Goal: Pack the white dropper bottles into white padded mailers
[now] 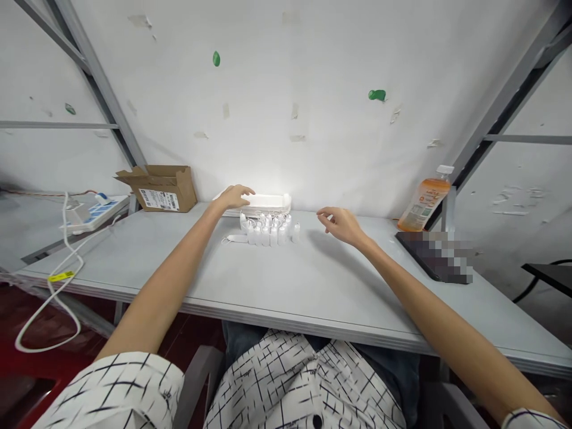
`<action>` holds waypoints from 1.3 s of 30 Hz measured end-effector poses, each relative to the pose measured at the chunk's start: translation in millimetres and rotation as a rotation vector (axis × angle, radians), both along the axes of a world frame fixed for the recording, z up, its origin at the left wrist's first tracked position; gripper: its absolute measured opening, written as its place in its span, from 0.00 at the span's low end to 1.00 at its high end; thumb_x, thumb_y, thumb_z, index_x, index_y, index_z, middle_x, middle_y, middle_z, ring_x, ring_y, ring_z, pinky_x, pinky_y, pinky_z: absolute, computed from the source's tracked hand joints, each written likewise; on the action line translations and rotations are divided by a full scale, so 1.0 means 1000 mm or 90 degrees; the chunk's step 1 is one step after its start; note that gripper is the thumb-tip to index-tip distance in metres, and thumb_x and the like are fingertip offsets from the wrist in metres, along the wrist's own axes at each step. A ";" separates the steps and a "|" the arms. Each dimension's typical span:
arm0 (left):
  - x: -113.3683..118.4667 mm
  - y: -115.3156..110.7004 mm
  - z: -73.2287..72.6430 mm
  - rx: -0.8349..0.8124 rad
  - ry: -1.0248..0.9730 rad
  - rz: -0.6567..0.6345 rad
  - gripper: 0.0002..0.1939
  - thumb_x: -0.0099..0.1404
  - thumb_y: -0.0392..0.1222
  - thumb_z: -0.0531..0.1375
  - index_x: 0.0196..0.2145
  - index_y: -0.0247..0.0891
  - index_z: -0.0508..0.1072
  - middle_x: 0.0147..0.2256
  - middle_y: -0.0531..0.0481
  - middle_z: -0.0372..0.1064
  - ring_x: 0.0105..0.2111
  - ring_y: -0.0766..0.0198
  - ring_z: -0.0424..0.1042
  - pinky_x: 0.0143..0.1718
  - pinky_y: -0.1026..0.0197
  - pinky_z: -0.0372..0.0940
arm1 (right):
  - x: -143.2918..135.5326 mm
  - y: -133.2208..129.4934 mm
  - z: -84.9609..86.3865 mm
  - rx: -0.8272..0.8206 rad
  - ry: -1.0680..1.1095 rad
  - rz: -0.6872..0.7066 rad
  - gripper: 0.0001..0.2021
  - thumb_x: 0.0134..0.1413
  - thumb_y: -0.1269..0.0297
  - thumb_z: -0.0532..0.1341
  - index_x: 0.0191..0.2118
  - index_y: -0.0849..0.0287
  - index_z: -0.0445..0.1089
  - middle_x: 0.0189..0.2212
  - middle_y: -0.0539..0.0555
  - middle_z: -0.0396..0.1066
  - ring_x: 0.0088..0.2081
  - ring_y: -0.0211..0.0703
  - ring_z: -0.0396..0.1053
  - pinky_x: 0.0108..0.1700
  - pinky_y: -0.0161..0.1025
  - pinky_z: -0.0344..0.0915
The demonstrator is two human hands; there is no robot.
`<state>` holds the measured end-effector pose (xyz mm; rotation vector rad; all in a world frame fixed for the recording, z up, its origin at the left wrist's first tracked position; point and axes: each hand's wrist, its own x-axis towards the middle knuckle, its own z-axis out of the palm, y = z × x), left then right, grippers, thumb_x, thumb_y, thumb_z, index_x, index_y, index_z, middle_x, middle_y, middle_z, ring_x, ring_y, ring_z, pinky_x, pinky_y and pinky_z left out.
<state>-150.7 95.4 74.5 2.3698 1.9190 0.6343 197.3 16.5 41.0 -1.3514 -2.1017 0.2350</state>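
Note:
My left hand point(235, 195) is at the left end of a shallow white tray point(272, 201), fingers stretched out over it; whether they touch it I cannot tell. In front of the tray, several small white bottle-shaped pieces point(266, 233) stand close together. One similar piece point(238, 238) lies on its side at the left with a thin loop at its end. Another white piece point(296, 232) stands slightly apart on the right. My right hand point(342, 224) hovers over the table to the right of these pieces, fingers apart and nothing in them.
The grey table point(268, 280) meets a white wall. At the left are an opened cardboard box point(167, 189), a power strip point(100, 213) and a white cable point(67, 304). An orange drink bottle point(424, 202) and a dark, blurred flat object point(431, 256) are at the right.

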 end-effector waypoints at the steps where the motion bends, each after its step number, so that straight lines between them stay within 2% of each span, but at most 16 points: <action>1: -0.001 0.008 0.002 -0.048 0.030 0.005 0.25 0.54 0.39 0.63 0.51 0.41 0.77 0.51 0.46 0.75 0.52 0.52 0.72 0.53 0.57 0.64 | 0.008 0.000 -0.003 -0.002 -0.006 -0.012 0.13 0.63 0.63 0.55 0.45 0.58 0.75 0.40 0.54 0.79 0.29 0.41 0.75 0.35 0.37 0.62; 4: 0.002 0.026 0.008 -0.138 0.085 0.021 0.33 0.51 0.41 0.66 0.57 0.45 0.73 0.57 0.45 0.70 0.56 0.47 0.69 0.54 0.53 0.64 | 0.028 -0.002 -0.011 -0.011 -0.023 -0.042 0.13 0.63 0.62 0.55 0.47 0.57 0.74 0.40 0.53 0.79 0.30 0.41 0.76 0.35 0.37 0.62; 9: 0.009 0.044 0.014 -0.241 0.136 -0.023 0.41 0.48 0.46 0.67 0.61 0.49 0.68 0.61 0.45 0.66 0.56 0.46 0.70 0.52 0.52 0.66 | 0.046 -0.002 -0.017 -0.029 -0.018 -0.064 0.13 0.63 0.62 0.54 0.46 0.58 0.74 0.34 0.52 0.79 0.29 0.41 0.76 0.35 0.37 0.61; 11: 0.009 0.049 0.014 -0.248 0.132 -0.033 0.39 0.48 0.46 0.66 0.60 0.48 0.69 0.60 0.46 0.67 0.55 0.49 0.70 0.51 0.55 0.66 | 0.047 -0.003 -0.017 -0.024 -0.026 -0.056 0.13 0.64 0.62 0.54 0.45 0.58 0.74 0.36 0.52 0.79 0.28 0.40 0.76 0.35 0.36 0.61; 13: 0.008 0.051 0.011 -0.230 0.121 -0.042 0.33 0.52 0.47 0.64 0.57 0.48 0.73 0.57 0.48 0.71 0.54 0.52 0.71 0.51 0.59 0.66 | 0.046 -0.004 -0.016 -0.007 -0.045 -0.060 0.13 0.64 0.62 0.54 0.44 0.58 0.75 0.38 0.52 0.79 0.29 0.39 0.76 0.35 0.36 0.60; 16: 0.006 0.049 0.006 -0.183 0.109 -0.039 0.24 0.58 0.48 0.60 0.53 0.46 0.77 0.53 0.51 0.75 0.54 0.56 0.72 0.51 0.63 0.65 | 0.044 -0.006 -0.013 0.007 -0.078 -0.068 0.13 0.64 0.63 0.53 0.44 0.57 0.75 0.41 0.53 0.79 0.31 0.40 0.75 0.34 0.36 0.59; 20: 0.011 0.041 0.004 -0.083 0.104 -0.004 0.21 0.63 0.46 0.55 0.51 0.42 0.79 0.50 0.51 0.77 0.51 0.55 0.72 0.50 0.62 0.65 | 0.046 -0.007 -0.011 0.007 -0.100 -0.075 0.13 0.65 0.63 0.53 0.44 0.57 0.75 0.41 0.53 0.79 0.31 0.40 0.75 0.34 0.35 0.59; 24: 0.023 0.033 0.013 0.038 0.119 0.082 0.20 0.65 0.43 0.55 0.50 0.40 0.79 0.48 0.43 0.77 0.50 0.47 0.72 0.48 0.53 0.65 | 0.048 -0.007 -0.011 0.005 -0.111 -0.088 0.13 0.65 0.64 0.53 0.43 0.58 0.75 0.39 0.54 0.79 0.32 0.41 0.75 0.33 0.35 0.58; 26: 0.032 0.027 0.022 0.097 0.116 0.092 0.18 0.65 0.43 0.56 0.49 0.41 0.80 0.46 0.42 0.77 0.49 0.44 0.72 0.48 0.50 0.65 | 0.049 -0.007 -0.011 0.008 -0.115 -0.090 0.14 0.65 0.64 0.53 0.42 0.59 0.75 0.37 0.55 0.79 0.32 0.41 0.75 0.33 0.35 0.57; 30: 0.058 0.007 0.042 0.234 0.103 0.048 0.16 0.68 0.43 0.55 0.46 0.43 0.81 0.44 0.44 0.78 0.48 0.46 0.72 0.46 0.49 0.64 | 0.053 -0.004 -0.010 0.024 -0.108 -0.101 0.13 0.64 0.64 0.53 0.42 0.59 0.76 0.37 0.54 0.79 0.31 0.41 0.75 0.32 0.36 0.57; 34: 0.085 -0.022 0.057 0.356 0.122 -0.047 0.16 0.69 0.40 0.53 0.43 0.42 0.81 0.45 0.46 0.77 0.47 0.48 0.72 0.42 0.50 0.63 | 0.055 -0.003 -0.010 0.033 -0.044 -0.086 0.12 0.63 0.63 0.55 0.40 0.59 0.76 0.36 0.53 0.79 0.29 0.40 0.75 0.34 0.36 0.60; 36: 0.093 -0.033 0.062 0.393 0.128 -0.080 0.15 0.69 0.40 0.53 0.42 0.42 0.81 0.45 0.45 0.77 0.47 0.49 0.72 0.41 0.51 0.62 | 0.049 -0.005 -0.009 0.012 0.027 -0.046 0.11 0.63 0.62 0.57 0.39 0.59 0.75 0.37 0.53 0.78 0.27 0.38 0.75 0.35 0.36 0.62; 39: 0.095 -0.045 0.067 0.444 0.133 -0.111 0.15 0.70 0.41 0.53 0.40 0.40 0.80 0.42 0.45 0.77 0.45 0.52 0.72 0.39 0.53 0.62 | 0.025 -0.010 -0.007 -0.014 0.089 0.008 0.11 0.61 0.57 0.60 0.41 0.59 0.75 0.39 0.53 0.78 0.27 0.38 0.75 0.35 0.35 0.64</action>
